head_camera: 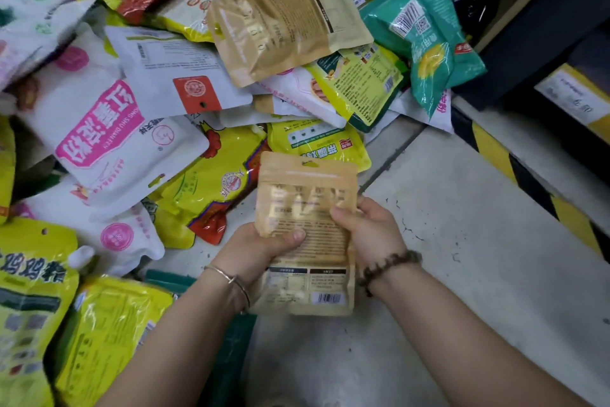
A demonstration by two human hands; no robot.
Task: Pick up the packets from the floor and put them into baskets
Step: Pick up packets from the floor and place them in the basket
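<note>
Left hand [260,249] grips the tan, possibly paper, pouch [305,195] at its 7 o'clock, right hand [369,228] at 3 o'clock; packet heap [138,129] at 11 o'clock.

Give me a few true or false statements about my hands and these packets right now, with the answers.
1. The left hand and right hand both grip one tan packet. True.
2. The held packet's barcode faces the camera. True.
3. The teal packet sits in a basket. False: it lies at the edge of the pile of packets.
4. The right wrist is bare. False: it wears a beaded bracelet.
</note>
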